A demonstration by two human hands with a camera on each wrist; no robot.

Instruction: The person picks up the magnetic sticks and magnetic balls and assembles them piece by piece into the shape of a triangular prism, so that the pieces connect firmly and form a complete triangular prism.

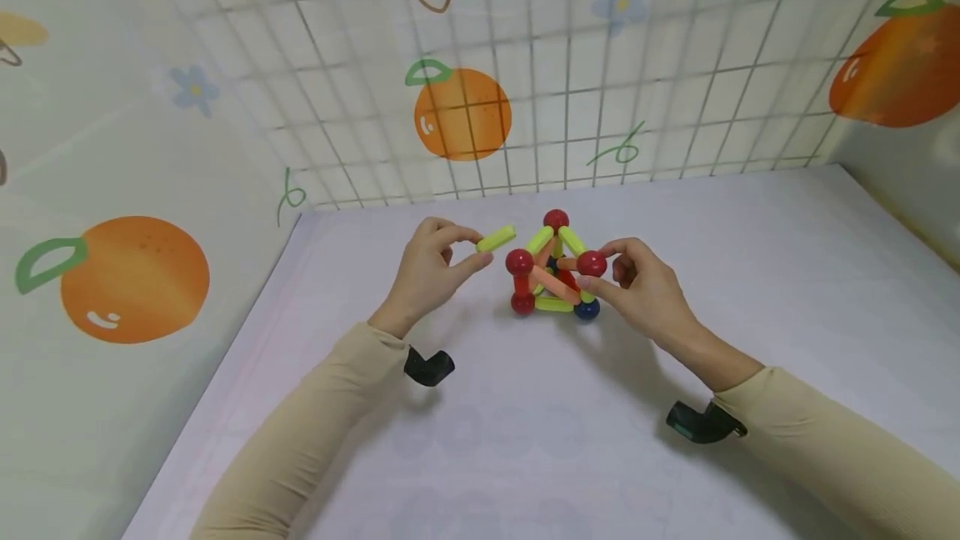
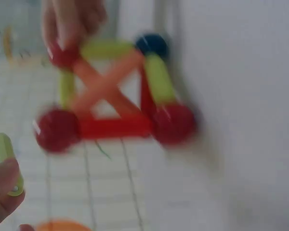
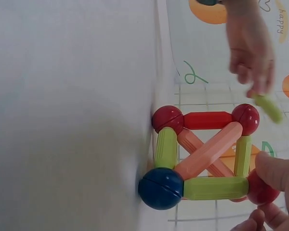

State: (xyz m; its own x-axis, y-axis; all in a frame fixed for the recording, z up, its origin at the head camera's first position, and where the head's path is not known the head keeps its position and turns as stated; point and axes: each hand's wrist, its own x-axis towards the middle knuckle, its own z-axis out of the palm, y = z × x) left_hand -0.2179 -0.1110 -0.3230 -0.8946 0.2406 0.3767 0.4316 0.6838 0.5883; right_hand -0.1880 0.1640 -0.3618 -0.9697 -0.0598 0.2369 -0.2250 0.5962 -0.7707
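My left grip (image 1: 438, 261) pinches a loose green stick (image 1: 497, 238) just left of the frame (image 1: 553, 269) on the desk (image 1: 525, 423); my right grip (image 1: 637, 282) pinches its red ball (image 1: 592, 263). A careless nudge could collapse the joints

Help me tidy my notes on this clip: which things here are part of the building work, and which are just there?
In use:
left hand pinching a loose yellow-green stick
right hand holding a red ball on the stick-and-ball frame

Just there:
white table
wire grid
orange-print backdrop
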